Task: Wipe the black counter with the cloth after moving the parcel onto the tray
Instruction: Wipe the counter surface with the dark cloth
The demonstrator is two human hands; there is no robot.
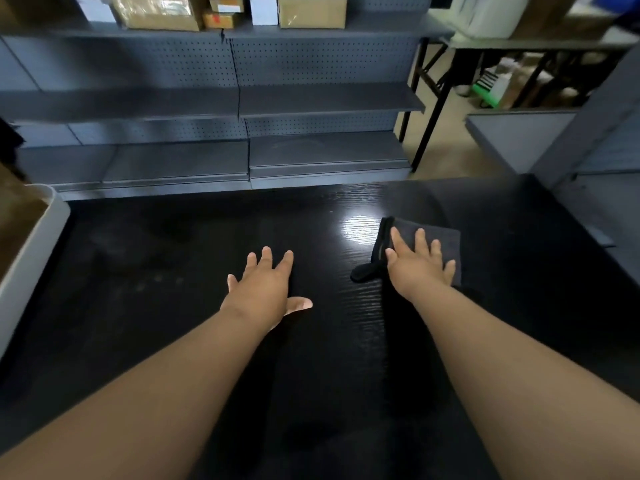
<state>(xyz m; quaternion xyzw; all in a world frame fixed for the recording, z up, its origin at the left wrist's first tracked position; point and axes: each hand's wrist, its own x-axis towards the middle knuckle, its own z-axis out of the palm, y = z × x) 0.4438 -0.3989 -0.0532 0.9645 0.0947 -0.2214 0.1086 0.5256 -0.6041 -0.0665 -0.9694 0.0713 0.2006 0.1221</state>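
The black counter [173,271] fills the lower view and shines under a light spot. A dark folded cloth [446,237] lies on it at the right. My right hand [420,266] presses flat on the cloth, fingers spread. My left hand [265,285] rests flat on the bare counter near the middle, fingers apart, holding nothing. At the far left edge stands a white tray [33,244] with a brown parcel [17,220] inside it, only partly in view.
Grey pegboard shelving [242,109] runs along the counter's far side, with cardboard boxes [311,10] on its top shelf. A black-legged table [440,81] stands at the back right, and a grey shelf unit [588,150] borders the right.
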